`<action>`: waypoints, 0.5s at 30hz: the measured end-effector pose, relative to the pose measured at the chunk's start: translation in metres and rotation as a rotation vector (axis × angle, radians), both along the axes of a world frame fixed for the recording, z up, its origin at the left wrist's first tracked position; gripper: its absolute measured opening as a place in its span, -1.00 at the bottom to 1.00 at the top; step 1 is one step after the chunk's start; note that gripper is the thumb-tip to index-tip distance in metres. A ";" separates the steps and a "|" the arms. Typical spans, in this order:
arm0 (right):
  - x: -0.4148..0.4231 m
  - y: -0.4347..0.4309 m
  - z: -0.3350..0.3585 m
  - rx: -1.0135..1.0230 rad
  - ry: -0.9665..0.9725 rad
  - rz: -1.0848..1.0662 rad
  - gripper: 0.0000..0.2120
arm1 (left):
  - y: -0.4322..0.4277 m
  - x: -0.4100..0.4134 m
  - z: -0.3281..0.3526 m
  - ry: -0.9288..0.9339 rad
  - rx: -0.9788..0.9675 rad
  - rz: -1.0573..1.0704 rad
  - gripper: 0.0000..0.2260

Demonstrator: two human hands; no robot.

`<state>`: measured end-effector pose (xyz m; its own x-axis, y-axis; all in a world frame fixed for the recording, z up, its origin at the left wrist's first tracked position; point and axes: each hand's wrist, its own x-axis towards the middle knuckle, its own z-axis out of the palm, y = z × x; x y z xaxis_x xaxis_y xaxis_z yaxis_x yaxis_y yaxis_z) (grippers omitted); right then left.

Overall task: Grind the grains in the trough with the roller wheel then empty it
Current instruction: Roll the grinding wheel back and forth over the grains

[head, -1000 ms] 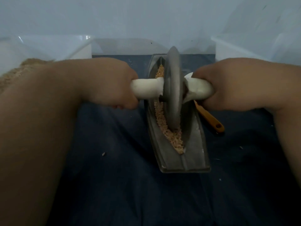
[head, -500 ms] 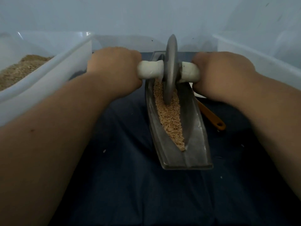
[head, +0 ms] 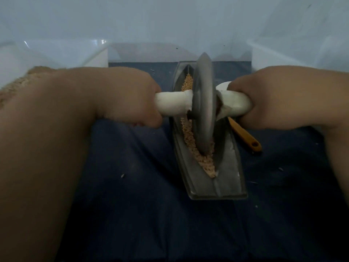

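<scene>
Head view: a long grey boat-shaped metal trough [head: 207,188] lies on dark blue cloth [head: 147,195]. A grey metal roller wheel [head: 204,103] stands upright in the trough's groove, its rim down in the pale tan grains [head: 206,164] that line the groove. The left hand [head: 128,99] is curled tight round the white-wrapped axle [head: 173,104] left of the trough; the right hand [head: 264,95] grips the same axle on the trough's right. An orange plastic utensil handle [head: 245,138] lies just right of the trough. A white plastic tub [head: 75,48] holding tan meal stands to the trough's left.
</scene>
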<state>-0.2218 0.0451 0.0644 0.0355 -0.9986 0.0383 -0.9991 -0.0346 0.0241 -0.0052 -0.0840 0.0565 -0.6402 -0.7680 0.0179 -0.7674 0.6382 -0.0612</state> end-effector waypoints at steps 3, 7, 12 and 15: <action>-0.008 -0.026 -0.018 -0.216 0.121 -0.058 -0.89 | -0.005 -0.003 -0.006 0.055 -0.094 -0.028 -0.74; -0.018 -0.060 -0.039 -0.475 0.191 -0.172 -0.87 | -0.015 -0.024 -0.019 0.193 -0.384 0.098 -0.79; -0.021 -0.065 -0.043 -0.495 0.187 -0.195 -0.89 | -0.021 -0.026 -0.024 0.225 -0.484 0.080 -0.88; -0.019 -0.051 -0.035 -0.377 0.182 -0.143 -0.84 | -0.023 -0.013 -0.019 0.136 -0.336 -0.001 -0.80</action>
